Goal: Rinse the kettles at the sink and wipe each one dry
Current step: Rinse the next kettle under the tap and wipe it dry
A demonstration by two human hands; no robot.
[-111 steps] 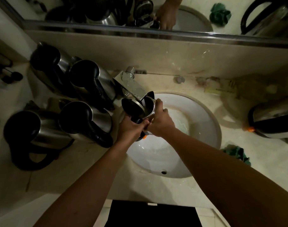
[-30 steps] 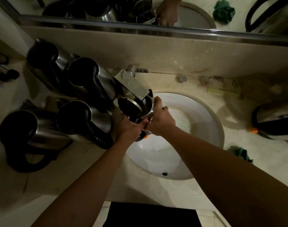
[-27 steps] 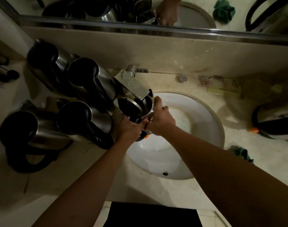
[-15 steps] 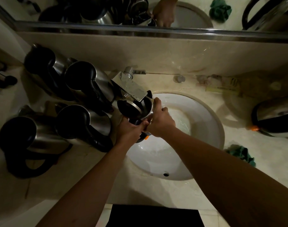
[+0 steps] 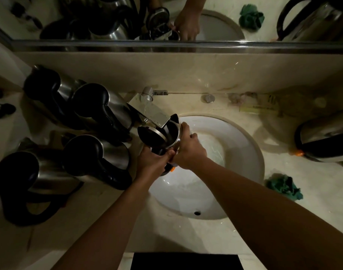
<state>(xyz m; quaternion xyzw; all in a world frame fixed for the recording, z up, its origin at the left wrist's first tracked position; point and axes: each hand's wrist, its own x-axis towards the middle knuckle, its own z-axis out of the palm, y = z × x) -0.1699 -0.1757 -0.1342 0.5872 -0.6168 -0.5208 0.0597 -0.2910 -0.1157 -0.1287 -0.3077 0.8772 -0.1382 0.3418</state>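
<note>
Dim marble desk (image 5: pixel 186 236) surrounds the sink (image 5: pixel 250 151); since a moment ago nothing shifts: our left hand (image 5: pixel 153 160) and right hand (image 5: pixel 188 151) stay clamped on the open kettle (image 5: pixel 166 136) under the tap (image 5: pixel 155 113), so rinsing continues; wiping waits.

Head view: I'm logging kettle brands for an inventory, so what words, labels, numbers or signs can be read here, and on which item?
No text can be read.
Flat yellowish packet on the beige stone counter behind the white round sink: dark marks, too blurred to read.
Steel kettle with open black lid, held in the left hand and right hand under the chrome tap: no label visible.
Four steel kettles with black handles: none visible.
</note>
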